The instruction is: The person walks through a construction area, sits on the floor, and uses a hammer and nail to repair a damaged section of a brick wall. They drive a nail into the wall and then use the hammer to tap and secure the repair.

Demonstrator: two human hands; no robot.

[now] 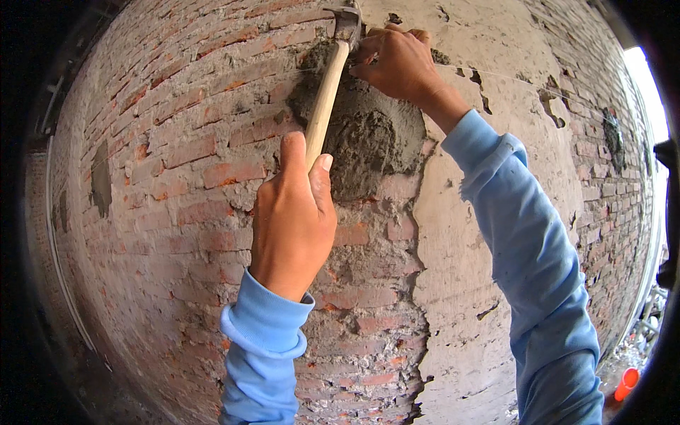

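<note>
My left hand (294, 219) is closed round the wooden handle of a claw hammer (324, 106), with the thumb and forefinger along it. The hammer's metal head is at the top, against or close to the wall. Right beside that head, my right hand (400, 64) has its fingers bent in a pinch at the wall; what they hold is hidden. A patch of wet grey mortar (375, 142) lies on the brick wall (184, 198) below both the head and my right hand. A thin pale string (496, 73) stretches along the wall from my right hand toward the right.
Old cracked plaster (467, 283) covers a strip of wall on the right, with bare brick beyond it. A smaller mortar patch (101, 178) is at the left and a dark one (614, 140) at the far right. An orange container (626, 384) sits low at the right.
</note>
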